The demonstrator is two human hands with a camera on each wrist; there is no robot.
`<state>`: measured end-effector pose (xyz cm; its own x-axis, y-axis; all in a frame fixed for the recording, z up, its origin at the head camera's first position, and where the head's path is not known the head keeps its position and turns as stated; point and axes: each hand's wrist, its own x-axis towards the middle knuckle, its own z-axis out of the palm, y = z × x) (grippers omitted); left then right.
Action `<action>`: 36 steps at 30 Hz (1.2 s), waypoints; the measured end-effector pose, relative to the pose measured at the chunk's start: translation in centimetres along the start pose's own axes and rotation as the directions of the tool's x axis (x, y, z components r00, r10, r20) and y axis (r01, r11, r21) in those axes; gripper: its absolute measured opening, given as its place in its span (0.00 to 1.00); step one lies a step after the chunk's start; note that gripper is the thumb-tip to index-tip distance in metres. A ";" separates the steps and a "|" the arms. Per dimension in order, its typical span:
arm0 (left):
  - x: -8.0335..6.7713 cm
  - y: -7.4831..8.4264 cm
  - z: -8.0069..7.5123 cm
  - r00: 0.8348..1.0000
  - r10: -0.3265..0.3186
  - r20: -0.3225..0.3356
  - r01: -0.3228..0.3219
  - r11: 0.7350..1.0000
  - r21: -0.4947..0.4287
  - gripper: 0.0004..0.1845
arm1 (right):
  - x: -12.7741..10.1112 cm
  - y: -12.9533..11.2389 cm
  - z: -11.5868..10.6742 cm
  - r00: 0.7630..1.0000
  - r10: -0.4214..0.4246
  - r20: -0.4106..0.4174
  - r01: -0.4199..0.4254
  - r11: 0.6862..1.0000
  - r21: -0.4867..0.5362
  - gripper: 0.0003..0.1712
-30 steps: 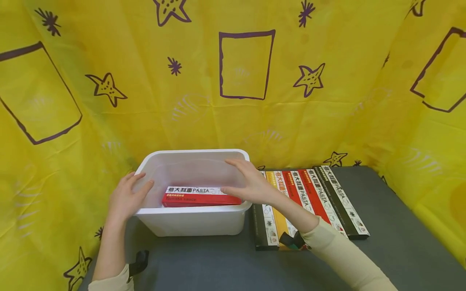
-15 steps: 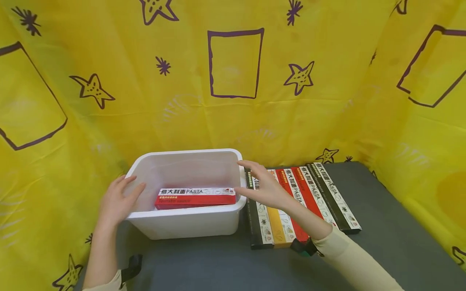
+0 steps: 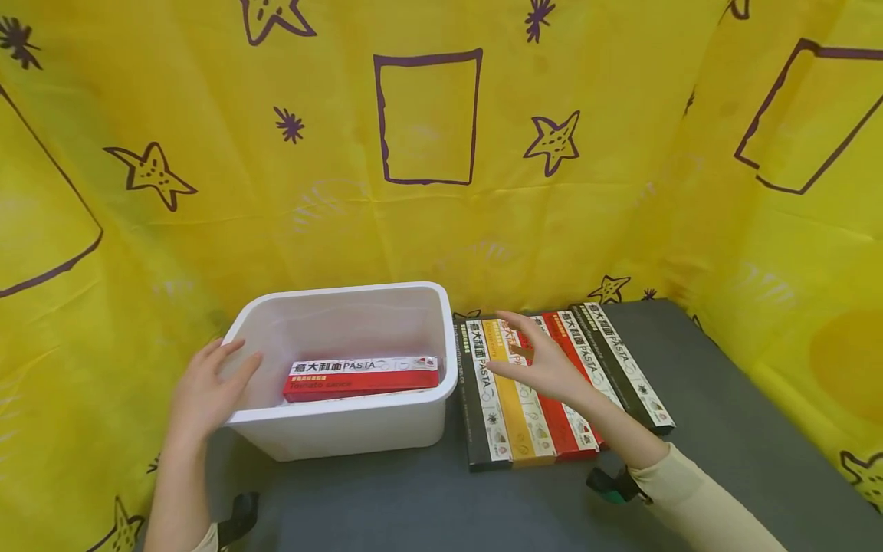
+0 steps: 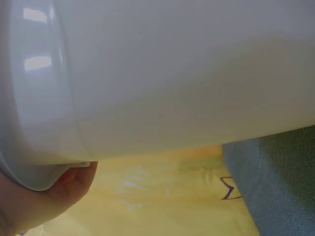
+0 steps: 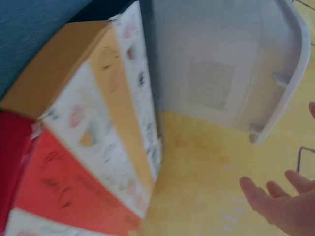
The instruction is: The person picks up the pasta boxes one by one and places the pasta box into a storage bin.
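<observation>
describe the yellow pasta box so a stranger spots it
On the grey table, find the white tub, then the row of pasta boxes to its right. The yellow pasta box is second from the left, the only yellow one, between a black box and a red box.

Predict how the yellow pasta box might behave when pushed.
The yellow pasta box would probably slide, not roll, being flat-sided. Lying flat, it seems unlikely to tip. Close alongside, a black box and red box might shift too.
</observation>
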<state>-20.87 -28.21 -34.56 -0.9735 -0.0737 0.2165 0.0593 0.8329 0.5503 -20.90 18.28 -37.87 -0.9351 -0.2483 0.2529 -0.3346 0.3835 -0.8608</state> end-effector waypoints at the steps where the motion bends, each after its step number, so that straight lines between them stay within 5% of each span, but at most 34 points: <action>1: 0.0 0.0 0.0 1.000 0.004 -0.001 -0.004 1.000 0.001 0.34 | -0.3 0.4 -0.3 1.000 0.018 -0.003 -0.018 1.000 -0.006 0.46; 18: 0.3 -0.5 0.1 1.000 0.017 0.004 -0.017 1.000 0.009 0.35 | -5.3 6.9 -5.2 0.981 0.150 -0.124 -0.171 0.969 -0.178 0.48; 29: 0.4 -0.5 0.2 1.000 0.027 -0.001 -0.027 1.000 0.010 0.35 | -8.2 8.6 -8.9 0.963 0.211 -0.166 -0.246 0.941 -0.233 0.51; 36: 0.5 -0.7 0.2 1.000 0.022 0.012 -0.022 1.000 0.013 0.35 | -9.1 9.5 -10.3 0.966 0.176 -0.190 -0.229 0.924 -0.308 0.49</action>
<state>-21.48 -28.66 -34.99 -0.9746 -0.0484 0.2187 0.0782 0.8415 0.5346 -16.79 33.38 -43.82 -0.9842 -0.0033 0.1770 -0.1313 0.6847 -0.7169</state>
